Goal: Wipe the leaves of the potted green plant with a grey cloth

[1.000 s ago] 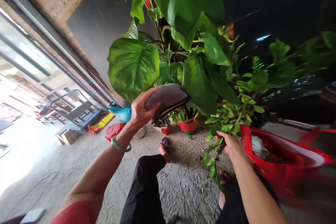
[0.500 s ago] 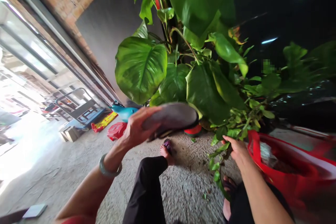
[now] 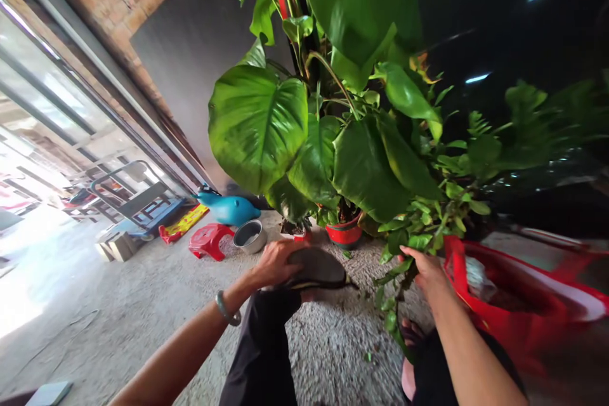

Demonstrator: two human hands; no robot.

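Note:
My left hand (image 3: 278,264), with a pale bangle on the wrist, is closed on a dark grey flat rounded thing (image 3: 318,268) with a thin pale edge. Motion blur keeps me from telling what it is. It is over the floor near my left knee. My right hand (image 3: 423,269) pinches a leafy stem (image 3: 391,317) hanging from a bushy green plant (image 3: 423,228). Between and beyond my hands, a large-leaved plant (image 3: 259,120) rises from a red and dark pot (image 3: 345,233).
A red bag (image 3: 518,320) with a clear plastic wrap inside stands at my right. Further left are a grey bowl (image 3: 250,238), a red stool (image 3: 210,241), a blue whale-shaped toy (image 3: 233,208) and a platform trolley (image 3: 147,219). My legs span rough concrete (image 3: 328,355).
My left hand has come down and towards me with the dark flat thing, uncovering the grey bowl and the pot. My right hand stays on the stem.

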